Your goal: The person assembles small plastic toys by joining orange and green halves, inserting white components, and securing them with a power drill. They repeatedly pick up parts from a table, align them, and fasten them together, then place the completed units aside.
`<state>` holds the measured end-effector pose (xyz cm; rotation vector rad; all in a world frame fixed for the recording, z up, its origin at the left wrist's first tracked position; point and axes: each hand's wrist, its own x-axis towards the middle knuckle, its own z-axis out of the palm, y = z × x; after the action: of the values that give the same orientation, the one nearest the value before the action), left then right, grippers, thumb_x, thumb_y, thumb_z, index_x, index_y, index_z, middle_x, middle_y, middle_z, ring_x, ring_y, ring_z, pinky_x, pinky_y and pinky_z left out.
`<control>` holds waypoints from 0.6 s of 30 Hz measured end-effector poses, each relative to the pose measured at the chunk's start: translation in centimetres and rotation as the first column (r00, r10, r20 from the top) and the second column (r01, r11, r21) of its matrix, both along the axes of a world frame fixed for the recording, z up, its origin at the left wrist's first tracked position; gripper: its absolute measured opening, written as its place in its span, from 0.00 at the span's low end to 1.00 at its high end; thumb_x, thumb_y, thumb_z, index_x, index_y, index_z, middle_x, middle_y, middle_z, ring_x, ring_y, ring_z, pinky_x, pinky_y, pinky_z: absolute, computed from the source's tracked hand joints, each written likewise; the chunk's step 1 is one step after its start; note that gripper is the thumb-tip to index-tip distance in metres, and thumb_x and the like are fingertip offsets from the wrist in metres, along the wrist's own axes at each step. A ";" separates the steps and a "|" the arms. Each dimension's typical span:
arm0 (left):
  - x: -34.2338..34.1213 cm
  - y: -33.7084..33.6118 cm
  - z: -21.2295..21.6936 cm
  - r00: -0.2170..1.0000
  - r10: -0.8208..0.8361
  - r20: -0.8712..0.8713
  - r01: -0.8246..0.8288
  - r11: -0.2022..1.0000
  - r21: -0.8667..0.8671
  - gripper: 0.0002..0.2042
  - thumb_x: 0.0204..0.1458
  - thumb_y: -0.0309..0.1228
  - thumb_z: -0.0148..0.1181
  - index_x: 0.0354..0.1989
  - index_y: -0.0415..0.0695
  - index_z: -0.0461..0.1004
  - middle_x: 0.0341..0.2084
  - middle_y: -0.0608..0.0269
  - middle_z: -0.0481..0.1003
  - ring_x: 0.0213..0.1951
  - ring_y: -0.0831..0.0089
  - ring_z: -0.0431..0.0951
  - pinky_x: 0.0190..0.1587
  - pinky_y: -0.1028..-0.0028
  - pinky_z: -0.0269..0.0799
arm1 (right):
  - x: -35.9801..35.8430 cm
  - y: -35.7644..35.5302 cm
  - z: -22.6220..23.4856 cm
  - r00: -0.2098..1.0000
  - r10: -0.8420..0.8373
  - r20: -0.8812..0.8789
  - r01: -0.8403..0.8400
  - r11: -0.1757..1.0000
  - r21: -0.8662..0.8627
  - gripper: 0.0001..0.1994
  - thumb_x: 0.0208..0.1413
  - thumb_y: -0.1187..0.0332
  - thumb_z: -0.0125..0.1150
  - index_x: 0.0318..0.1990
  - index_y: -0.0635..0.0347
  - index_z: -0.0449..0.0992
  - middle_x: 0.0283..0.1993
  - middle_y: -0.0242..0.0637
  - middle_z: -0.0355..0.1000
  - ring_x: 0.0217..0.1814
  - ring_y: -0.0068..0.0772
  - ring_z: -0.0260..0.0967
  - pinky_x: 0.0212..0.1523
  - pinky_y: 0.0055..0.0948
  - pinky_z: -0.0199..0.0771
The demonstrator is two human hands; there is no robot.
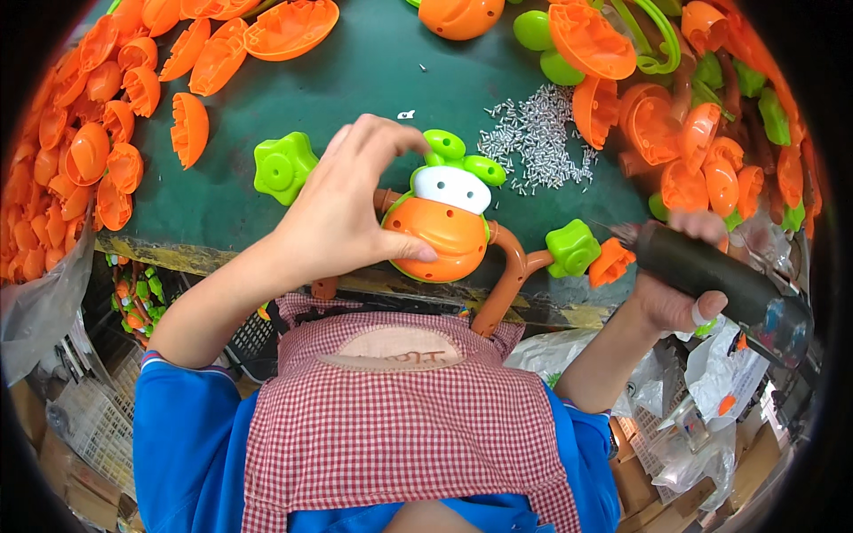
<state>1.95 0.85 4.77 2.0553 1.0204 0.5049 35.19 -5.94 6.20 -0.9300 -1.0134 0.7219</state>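
Observation:
Near the table's front edge lies a plastic toy head (440, 235) with an orange lower half, a white upper part with holes and green knobs on top. My left hand (342, 200) grips it, thumb on the orange front and fingers at its top left. Brown plastic tubes (514, 262) branch from both sides of the head. A green star-shaped knob (571, 249) and an orange flower-like piece (611, 262) sit on the right branch; another green knob (286, 169) shows at the left. My right hand (666, 298) is closed round a dark, cylindrical power screwdriver (711, 266), its tip pointing left toward the orange piece.
A heap of small silver screws (542, 138) lies beyond the toy on the green tabletop (355, 75). Orange shells (89, 151) pile up at the left; orange and green parts (693, 133) crowd the right. Plastic bags (684, 400) and cardboard (635, 471) are below at right.

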 end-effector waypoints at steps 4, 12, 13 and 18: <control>0.0 -1.5 -0.2 0.939 -0.317 0.136 0.274 0.924 0.267 0.13 0.35 0.28 0.66 0.33 0.46 0.79 0.37 0.63 0.73 0.38 0.63 0.74 0.40 0.67 0.73 | -6.2 0.8 -1.0 0.955 0.246 -0.167 -0.266 0.958 -0.104 0.51 0.46 0.42 0.69 0.70 0.56 0.47 0.30 0.35 0.67 0.32 0.31 0.66 0.39 0.35 0.68; 1.2 -5.4 -0.6 0.992 -0.087 0.096 0.024 0.848 0.529 0.17 0.29 0.28 0.63 0.33 0.43 0.81 0.35 0.64 0.77 0.34 0.70 0.78 0.37 0.72 0.78 | -10.3 1.5 -2.7 0.961 0.182 -0.209 -0.202 0.976 -0.079 0.44 0.45 0.53 0.74 0.63 0.64 0.53 0.29 0.37 0.68 0.30 0.31 0.68 0.34 0.31 0.72; 1.2 -5.6 -0.7 0.994 -0.067 0.090 0.007 0.838 0.545 0.17 0.28 0.28 0.63 0.33 0.42 0.81 0.35 0.64 0.77 0.34 0.70 0.78 0.37 0.72 0.78 | -10.4 1.7 -2.6 0.964 0.187 -0.188 -0.206 0.974 -0.091 0.44 0.46 0.53 0.74 0.63 0.65 0.53 0.29 0.38 0.68 0.30 0.31 0.68 0.34 0.31 0.72; 1.5 -6.1 -1.6 0.975 -0.052 0.218 -0.073 0.846 0.528 0.15 0.29 0.27 0.66 0.31 0.42 0.81 0.35 0.64 0.77 0.35 0.68 0.78 0.38 0.72 0.78 | -10.3 1.7 -2.2 0.958 0.219 -0.187 -0.242 0.964 -0.110 0.43 0.46 0.54 0.74 0.62 0.66 0.54 0.29 0.37 0.68 0.30 0.30 0.68 0.35 0.29 0.72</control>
<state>3.43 -5.30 3.18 2.3982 0.8112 1.1064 24.86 -4.29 3.99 -0.8527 -0.9361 1.0590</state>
